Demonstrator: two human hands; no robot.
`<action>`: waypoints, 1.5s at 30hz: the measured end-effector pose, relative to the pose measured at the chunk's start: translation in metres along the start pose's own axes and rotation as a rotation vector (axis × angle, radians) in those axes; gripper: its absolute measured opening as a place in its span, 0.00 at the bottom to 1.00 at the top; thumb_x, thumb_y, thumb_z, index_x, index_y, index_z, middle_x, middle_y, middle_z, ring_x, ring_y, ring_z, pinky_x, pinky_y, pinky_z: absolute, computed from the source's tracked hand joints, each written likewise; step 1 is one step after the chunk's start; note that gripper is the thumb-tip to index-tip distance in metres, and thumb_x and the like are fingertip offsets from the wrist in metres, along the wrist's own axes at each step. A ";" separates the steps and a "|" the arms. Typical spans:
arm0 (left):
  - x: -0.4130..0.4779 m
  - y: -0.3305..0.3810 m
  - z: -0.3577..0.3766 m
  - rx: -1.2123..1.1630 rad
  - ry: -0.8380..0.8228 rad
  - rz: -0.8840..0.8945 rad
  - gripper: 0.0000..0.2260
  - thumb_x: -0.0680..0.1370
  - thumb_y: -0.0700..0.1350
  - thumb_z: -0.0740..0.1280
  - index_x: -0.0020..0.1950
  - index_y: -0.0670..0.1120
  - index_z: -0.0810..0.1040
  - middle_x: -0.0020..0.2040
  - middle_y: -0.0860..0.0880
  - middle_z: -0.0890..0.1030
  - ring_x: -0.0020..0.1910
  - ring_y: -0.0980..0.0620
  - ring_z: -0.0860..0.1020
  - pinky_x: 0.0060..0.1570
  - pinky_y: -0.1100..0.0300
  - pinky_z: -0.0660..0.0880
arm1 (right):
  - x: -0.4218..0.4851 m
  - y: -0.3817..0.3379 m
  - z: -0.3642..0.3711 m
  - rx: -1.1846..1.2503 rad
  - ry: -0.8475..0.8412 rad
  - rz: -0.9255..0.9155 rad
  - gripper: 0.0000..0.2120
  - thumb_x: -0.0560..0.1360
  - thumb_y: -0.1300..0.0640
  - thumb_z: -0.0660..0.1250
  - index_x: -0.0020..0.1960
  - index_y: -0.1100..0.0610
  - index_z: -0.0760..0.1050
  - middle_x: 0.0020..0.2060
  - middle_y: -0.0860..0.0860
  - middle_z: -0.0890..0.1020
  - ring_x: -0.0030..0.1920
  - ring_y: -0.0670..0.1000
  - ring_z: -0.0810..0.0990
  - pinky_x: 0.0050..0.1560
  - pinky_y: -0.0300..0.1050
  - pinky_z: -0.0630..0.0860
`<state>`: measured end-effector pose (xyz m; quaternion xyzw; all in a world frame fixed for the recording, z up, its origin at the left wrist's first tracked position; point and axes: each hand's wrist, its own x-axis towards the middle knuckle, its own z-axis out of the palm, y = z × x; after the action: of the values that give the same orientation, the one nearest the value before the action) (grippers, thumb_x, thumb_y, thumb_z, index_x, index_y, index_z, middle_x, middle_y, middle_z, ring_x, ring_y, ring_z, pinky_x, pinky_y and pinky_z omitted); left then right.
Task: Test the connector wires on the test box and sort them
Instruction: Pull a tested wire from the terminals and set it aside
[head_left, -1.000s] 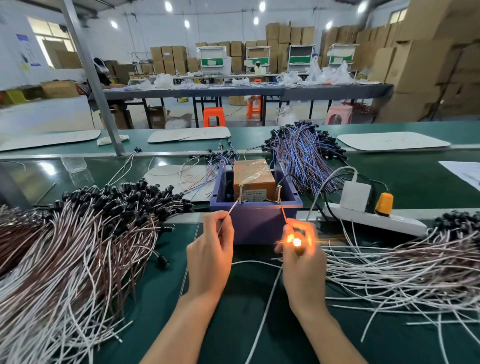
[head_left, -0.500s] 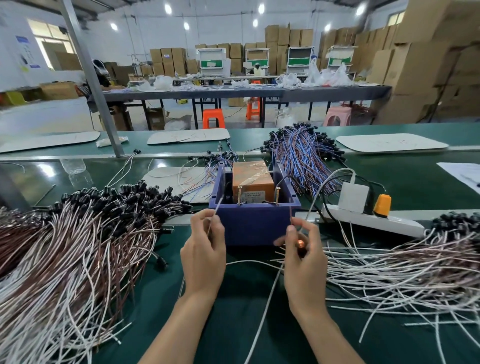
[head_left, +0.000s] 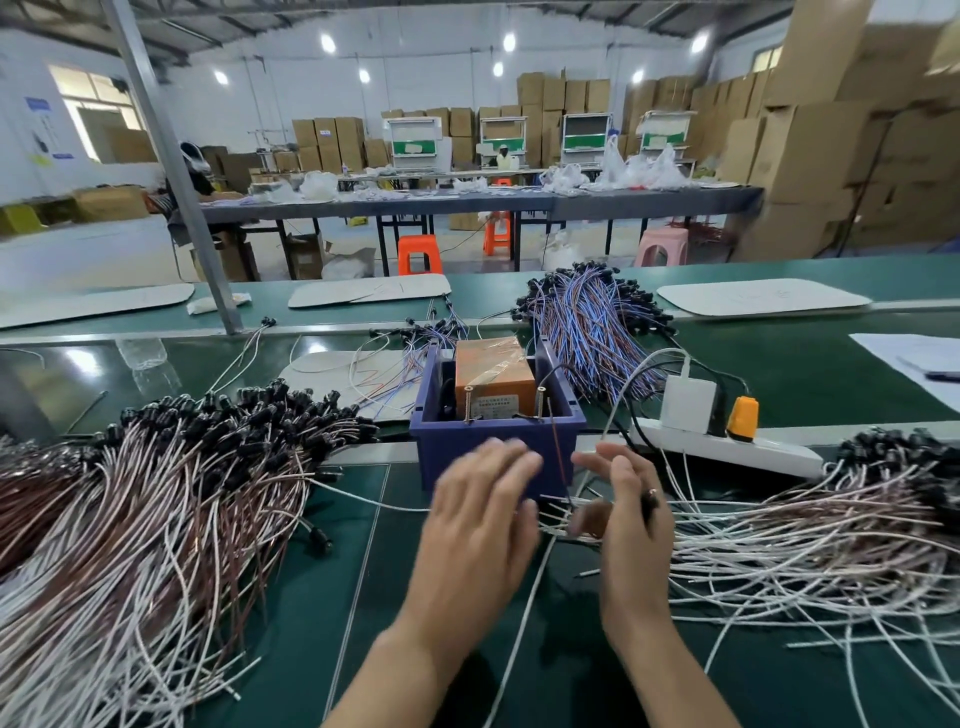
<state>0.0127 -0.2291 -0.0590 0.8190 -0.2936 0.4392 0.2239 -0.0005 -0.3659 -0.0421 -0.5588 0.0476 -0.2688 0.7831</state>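
The test box is an orange box (head_left: 493, 371) inside a blue bin (head_left: 493, 447), with two upright screws (head_left: 540, 402) at its front rim. My left hand (head_left: 478, 525) hovers just in front of the bin, fingers spread and blurred, holding nothing. My right hand (head_left: 626, 525) is beside it and holds a connector wire (head_left: 558, 457). The wire's black end shows between the fingers, and its brown lead rises toward the right screw. The lamp on it is dark.
A big heap of brown and white wires (head_left: 156, 499) fills the left of the green table. A white-wire pile (head_left: 810, 540) lies on the right, and blue-purple wires (head_left: 587, 322) behind the bin. A power strip (head_left: 727, 449) with plugs sits at right.
The lit lamp in my right hand has gone dark. My left hand has let go of the wire end and spread its fingers. Both hands have drawn back from the screws.
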 end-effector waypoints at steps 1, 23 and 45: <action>-0.001 0.008 0.003 -0.052 -0.073 0.049 0.15 0.83 0.45 0.62 0.69 0.44 0.73 0.67 0.46 0.76 0.69 0.47 0.72 0.67 0.47 0.71 | 0.001 -0.001 -0.001 0.030 -0.008 0.025 0.17 0.85 0.56 0.57 0.48 0.45 0.81 0.47 0.53 0.86 0.31 0.49 0.77 0.33 0.38 0.76; -0.001 0.019 0.007 0.051 -0.308 0.187 0.15 0.84 0.47 0.60 0.70 0.51 0.74 0.44 0.54 0.80 0.42 0.53 0.79 0.55 0.56 0.75 | 0.022 -0.004 -0.024 0.232 -0.059 0.236 0.17 0.83 0.47 0.54 0.52 0.51 0.81 0.40 0.53 0.82 0.32 0.52 0.80 0.33 0.45 0.78; 0.079 0.086 0.067 -0.330 -0.293 -0.174 0.12 0.82 0.55 0.62 0.54 0.52 0.83 0.43 0.55 0.85 0.40 0.56 0.82 0.42 0.56 0.79 | 0.031 -0.006 -0.052 -0.311 0.655 -0.431 0.29 0.82 0.50 0.51 0.81 0.60 0.52 0.80 0.57 0.54 0.78 0.38 0.51 0.75 0.32 0.50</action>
<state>0.0284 -0.3556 -0.0167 0.8486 -0.3189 0.2408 0.3468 0.0040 -0.4266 -0.0491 -0.5523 0.2161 -0.5796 0.5589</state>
